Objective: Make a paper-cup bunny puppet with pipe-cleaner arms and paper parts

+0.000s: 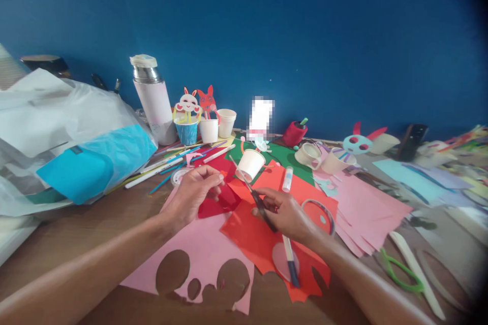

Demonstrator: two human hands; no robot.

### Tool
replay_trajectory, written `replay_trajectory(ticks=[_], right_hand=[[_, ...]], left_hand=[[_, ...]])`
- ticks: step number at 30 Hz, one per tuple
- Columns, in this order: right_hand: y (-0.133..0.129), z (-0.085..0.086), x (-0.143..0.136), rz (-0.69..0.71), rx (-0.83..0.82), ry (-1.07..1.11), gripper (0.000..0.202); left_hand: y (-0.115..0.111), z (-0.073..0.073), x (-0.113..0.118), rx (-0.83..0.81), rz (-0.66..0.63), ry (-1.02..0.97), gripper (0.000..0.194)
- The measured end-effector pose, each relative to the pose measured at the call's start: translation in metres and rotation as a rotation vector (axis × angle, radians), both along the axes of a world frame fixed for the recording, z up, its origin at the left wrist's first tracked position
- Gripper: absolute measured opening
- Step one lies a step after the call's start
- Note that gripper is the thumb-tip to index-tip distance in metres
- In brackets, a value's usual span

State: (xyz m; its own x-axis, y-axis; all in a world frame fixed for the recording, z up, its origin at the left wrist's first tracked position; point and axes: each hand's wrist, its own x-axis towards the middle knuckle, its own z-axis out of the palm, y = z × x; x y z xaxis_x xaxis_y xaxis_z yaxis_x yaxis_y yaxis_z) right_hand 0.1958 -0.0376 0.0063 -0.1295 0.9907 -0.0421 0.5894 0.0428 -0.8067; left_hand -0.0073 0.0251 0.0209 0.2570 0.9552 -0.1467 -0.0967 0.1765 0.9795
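Looking past flimsy pink paper [206,244], I have my right hand's [284,210] fingers around scissors [260,205], probably stiff, best gripped by the dark handles [270,222]; my left hand's [186,195] fingers nearly pinch, contents unclear; farther tilts a light, crushable cup [251,163].

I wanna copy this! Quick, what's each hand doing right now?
Left hand: fingers curled; can't tell if it holds something tiny.
Right hand: closed on the scissors.
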Motion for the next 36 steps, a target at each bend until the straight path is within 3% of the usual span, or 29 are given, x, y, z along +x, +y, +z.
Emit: replay_trajectory(ticks=[4,7,18,20,23,28,36], right_hand=[[-0.005,0.002,-0.002,0.083,0.209,-0.469,0.030],[-0.007,-0.001,-0.004,0.155,0.285,-0.668,0.020],[-0.006,-0.003,-0.005,0.196,0.406,-0.815,0.021],[-0.006,-0.002,-0.006,0.185,0.415,-0.719,0.020],[-0.005,0.001,-0.007,0.096,0.362,-0.361,0.020],[-0.001,-0.004,-0.013,-0.014,0.048,0.245,0.024],[0.000,-0.014,-0.019,-0.067,-0.114,0.540,0.019]], left_hand=[[0.000,0.000,0.000,0.005,0.035,-0.025,0.012],[0.001,-0.001,0.000,-0.008,0.019,-0.026,0.012],[-0.014,-0.014,0.011,-0.147,-0.107,0.040,0.016],[-0.017,-0.016,0.013,-0.136,-0.131,0.037,0.017],[-0.019,-0.019,0.016,-0.129,-0.161,0.023,0.018],[-0.026,-0.021,0.020,-0.129,-0.194,0.092,0.021],[-0.032,-0.021,0.021,-0.130,-0.284,0.135,0.021]])
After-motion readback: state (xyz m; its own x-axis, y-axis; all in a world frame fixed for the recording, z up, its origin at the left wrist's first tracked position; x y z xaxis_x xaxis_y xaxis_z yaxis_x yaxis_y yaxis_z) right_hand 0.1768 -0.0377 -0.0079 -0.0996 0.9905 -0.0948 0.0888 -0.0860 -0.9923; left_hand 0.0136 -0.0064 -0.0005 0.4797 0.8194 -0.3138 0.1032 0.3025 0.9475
